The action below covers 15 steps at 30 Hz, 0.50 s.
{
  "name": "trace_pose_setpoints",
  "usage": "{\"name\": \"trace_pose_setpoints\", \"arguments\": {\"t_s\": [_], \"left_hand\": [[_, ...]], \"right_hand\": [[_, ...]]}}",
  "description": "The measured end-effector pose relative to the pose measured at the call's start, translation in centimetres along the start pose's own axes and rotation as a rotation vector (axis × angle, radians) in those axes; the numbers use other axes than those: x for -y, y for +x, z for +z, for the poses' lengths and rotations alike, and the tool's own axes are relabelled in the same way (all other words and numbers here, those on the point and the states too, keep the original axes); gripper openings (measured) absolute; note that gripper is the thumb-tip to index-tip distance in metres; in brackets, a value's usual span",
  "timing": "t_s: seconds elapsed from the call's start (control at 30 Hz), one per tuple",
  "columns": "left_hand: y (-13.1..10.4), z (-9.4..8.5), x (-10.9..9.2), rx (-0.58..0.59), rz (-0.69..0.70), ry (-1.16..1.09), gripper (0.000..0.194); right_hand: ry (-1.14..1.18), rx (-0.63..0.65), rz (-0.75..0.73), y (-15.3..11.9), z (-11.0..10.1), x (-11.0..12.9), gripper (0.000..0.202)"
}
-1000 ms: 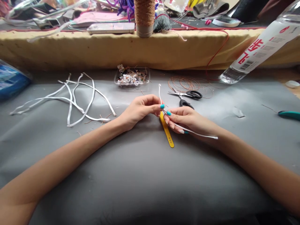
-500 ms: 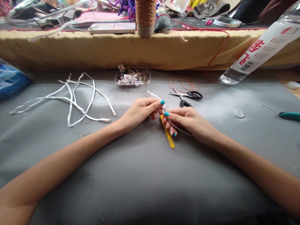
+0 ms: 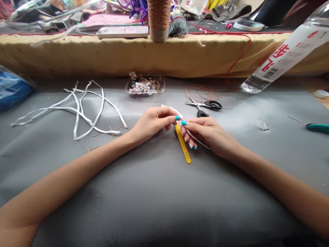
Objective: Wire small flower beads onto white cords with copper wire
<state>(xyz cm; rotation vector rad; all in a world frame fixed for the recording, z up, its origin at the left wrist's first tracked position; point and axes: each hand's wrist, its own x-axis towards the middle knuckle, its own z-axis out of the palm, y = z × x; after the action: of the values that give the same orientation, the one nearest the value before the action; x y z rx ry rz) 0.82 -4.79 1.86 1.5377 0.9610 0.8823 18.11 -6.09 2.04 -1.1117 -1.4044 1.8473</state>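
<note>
Between my two hands runs a thin white cord (image 3: 197,139), pinched at its middle. My left hand (image 3: 160,120) grips it between thumb and fingers, and its far end pokes out beyond those fingers. Close beside it, my right hand (image 3: 203,130) pinches the same cord, whose tail trails under the palm. A yellow flat stick (image 3: 184,147) with small dark print lies on the grey mat below the fingertips. Just past my right hand rest black-handled scissors (image 3: 205,104), partly hidden by that hand.
Several white cords (image 3: 77,118) lie tangled at left. A clear tray (image 3: 145,91) of small flower-shaped pieces stands at the back. Copper-coloured wire (image 3: 203,92) is coiled beside it. A water bottle (image 3: 282,61) leans at right, near a teal-handled tool (image 3: 317,127).
The fingertips have drawn slightly apart along the cord, with my left thumb a little lower. The cord's far end now bends more and sits lower.
</note>
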Motion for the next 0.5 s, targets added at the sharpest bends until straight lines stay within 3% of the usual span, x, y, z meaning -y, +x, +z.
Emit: {"name": "trace_pose_setpoints", "arguments": {"t_s": [0.17, 0.5], "left_hand": [[-0.02, 0.15, 0.17, 0.008, 0.021, -0.025, 0.017], [0.12, -0.03, 0.24, 0.069, -0.118, -0.158, 0.021]], "right_hand": [[0.043, 0.053, 0.000, 0.05, -0.17, -0.12, 0.022], [0.027, 0.068, 0.010, -0.03, 0.01, 0.13, 0.025]]}}
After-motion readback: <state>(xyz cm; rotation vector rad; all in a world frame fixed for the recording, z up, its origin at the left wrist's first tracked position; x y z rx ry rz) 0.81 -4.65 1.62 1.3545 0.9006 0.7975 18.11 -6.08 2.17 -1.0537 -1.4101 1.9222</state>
